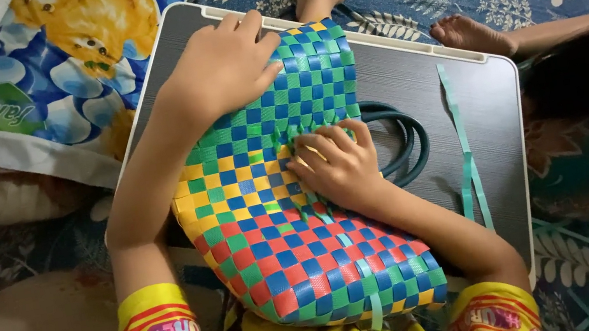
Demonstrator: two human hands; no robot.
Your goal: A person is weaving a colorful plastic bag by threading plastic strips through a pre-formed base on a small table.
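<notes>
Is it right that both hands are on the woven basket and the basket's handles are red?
Not quite. The head view shows the left hand and right hand both on the woven basket, but the handles are dark green, not red. They lie on the dark tray beside the basket.

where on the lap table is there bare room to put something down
Bare patch on the lap table between the woven basket, the far rim and the loose green strips. Crowded centre-left: both hands, left and right, press the basket; dark green handles beside it.
</notes>
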